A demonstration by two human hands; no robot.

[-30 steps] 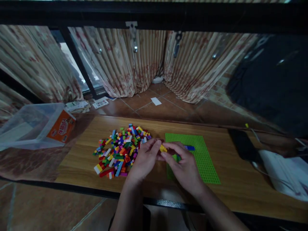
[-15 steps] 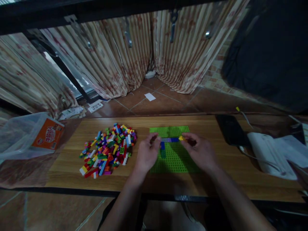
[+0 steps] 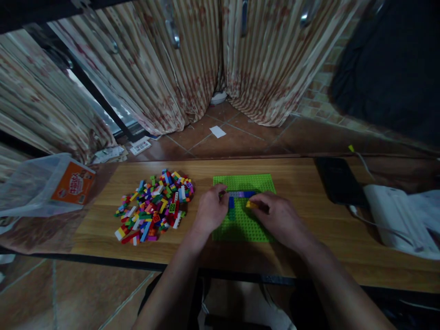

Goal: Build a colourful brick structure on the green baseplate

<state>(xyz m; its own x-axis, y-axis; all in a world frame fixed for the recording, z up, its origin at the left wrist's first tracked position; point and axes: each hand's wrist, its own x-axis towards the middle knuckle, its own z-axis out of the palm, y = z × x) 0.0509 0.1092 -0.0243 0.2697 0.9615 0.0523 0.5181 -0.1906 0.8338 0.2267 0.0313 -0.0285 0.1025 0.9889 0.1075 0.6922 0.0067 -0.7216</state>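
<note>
The right hand (image 3: 280, 220) is pinching a yellow brick (image 3: 251, 204) between its fingertips, holding it just over the green baseplate (image 3: 240, 227), which is lying flat on the wooden table (image 3: 302, 183). Only one end of the brick is showing. Its long axis seems to be running left to right, but the fingers are covering most of it. Just beyond it, a row of purple and blue bricks (image 3: 242, 194) is running crosswise on the baseplate. The left hand (image 3: 210, 213) is resting curled at the baseplate's left edge, and I cannot tell whether it is gripping anything. A pile of loose bricks (image 3: 154, 206) is lying to the left.
</note>
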